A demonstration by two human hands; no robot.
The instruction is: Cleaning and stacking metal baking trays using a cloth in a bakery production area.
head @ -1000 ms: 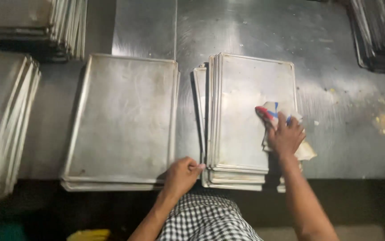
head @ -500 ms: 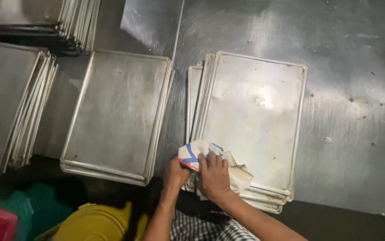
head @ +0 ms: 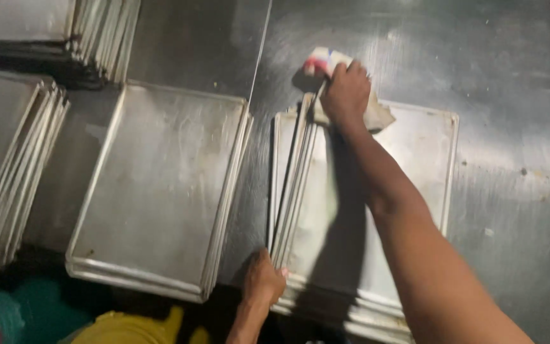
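A cloth (head: 345, 83) — pale, with red and blue marks — is pressed under the right hand (head: 346, 94), whose fingers are closed over it, at the far edge of a stack of metal trays (head: 415, 178). The near left corner of this stack is gripped by the left hand (head: 264, 280). A second stack of trays (head: 160, 191) is seen just beside it, to the left. More trays (head: 7, 165) are stacked further left — all on a steel table (head: 517, 127).
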